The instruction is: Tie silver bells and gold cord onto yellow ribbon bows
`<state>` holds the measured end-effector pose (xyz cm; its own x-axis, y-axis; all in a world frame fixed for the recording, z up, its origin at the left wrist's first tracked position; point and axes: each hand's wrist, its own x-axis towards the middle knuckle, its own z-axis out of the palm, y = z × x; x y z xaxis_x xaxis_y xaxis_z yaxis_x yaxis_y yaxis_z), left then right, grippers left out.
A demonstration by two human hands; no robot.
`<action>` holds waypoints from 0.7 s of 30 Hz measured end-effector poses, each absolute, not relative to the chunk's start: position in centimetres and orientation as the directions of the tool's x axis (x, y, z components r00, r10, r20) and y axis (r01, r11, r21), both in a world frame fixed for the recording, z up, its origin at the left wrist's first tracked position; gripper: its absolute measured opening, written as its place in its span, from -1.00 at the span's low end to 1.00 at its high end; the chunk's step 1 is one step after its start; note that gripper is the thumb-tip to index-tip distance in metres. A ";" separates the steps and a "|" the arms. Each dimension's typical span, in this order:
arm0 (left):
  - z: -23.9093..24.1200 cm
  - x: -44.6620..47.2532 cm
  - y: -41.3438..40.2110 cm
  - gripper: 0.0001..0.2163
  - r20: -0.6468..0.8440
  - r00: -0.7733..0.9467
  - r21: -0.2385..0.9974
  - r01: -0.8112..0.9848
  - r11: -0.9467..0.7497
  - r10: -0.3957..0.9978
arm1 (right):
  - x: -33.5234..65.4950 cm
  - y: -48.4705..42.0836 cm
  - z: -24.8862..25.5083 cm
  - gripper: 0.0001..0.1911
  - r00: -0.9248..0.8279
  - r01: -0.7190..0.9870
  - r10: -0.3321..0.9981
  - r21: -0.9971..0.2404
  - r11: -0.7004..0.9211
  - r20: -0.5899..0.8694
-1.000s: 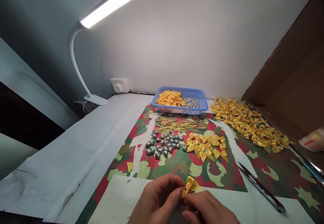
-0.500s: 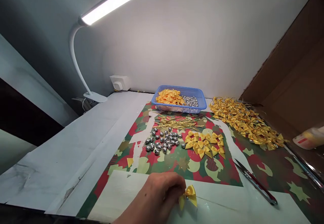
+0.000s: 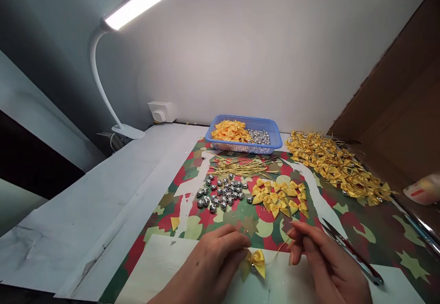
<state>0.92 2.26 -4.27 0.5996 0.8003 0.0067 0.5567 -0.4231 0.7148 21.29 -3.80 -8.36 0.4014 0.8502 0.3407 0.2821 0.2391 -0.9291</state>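
My left hand (image 3: 213,262) pinches a small yellow ribbon bow (image 3: 256,261) near the front of the table, with a silver bell just under it. A thin gold cord runs from the bow to my right hand (image 3: 323,262), whose fingertips are pressed together on it. Further back on the patterned mat (image 3: 357,235) lie a cluster of silver bells (image 3: 222,193), a group of loose yellow bows (image 3: 280,198) and a bundle of gold cords (image 3: 240,168).
A blue basket (image 3: 244,134) with bows and bells stands at the back. Finished gold-tied bows (image 3: 338,166) are heaped at the right. Red-handled snips (image 3: 354,252) lie beside my right hand. A white clamp lamp (image 3: 113,65) and a wall socket (image 3: 161,111) are on the left, cardboard on the right.
My right hand left the view half a second ago and is back now, pinching the gold cord out to the right. The left hand kept hold of the bow.
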 end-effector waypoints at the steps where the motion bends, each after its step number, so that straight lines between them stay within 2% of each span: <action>1: -4.4 0.7 2.4 -0.75 0.021 0.593 0.726 0.545 -0.420 0.805 | 21.2 -3.8 -8.6 -0.77 0.397 0.291 0.851 -0.927 0.238 0.344; 8: -3.6 -0.6 4.2 -0.75 0.093 0.528 0.704 0.565 -0.431 0.844 | 21.0 -3.8 -9.4 -0.76 0.370 0.316 0.838 -0.902 0.293 0.401; 14: -1.3 0.3 6.5 -0.81 0.183 0.451 0.551 0.689 -0.471 0.874 | 21.0 -4.1 -10.2 -0.74 0.300 0.379 0.835 -0.861 0.339 0.461; 21: -1.5 2.7 10.2 -0.85 0.130 0.520 0.401 0.751 -0.525 0.844 | 20.7 -4.0 -11.1 -0.72 0.258 0.473 0.787 -0.783 0.403 0.560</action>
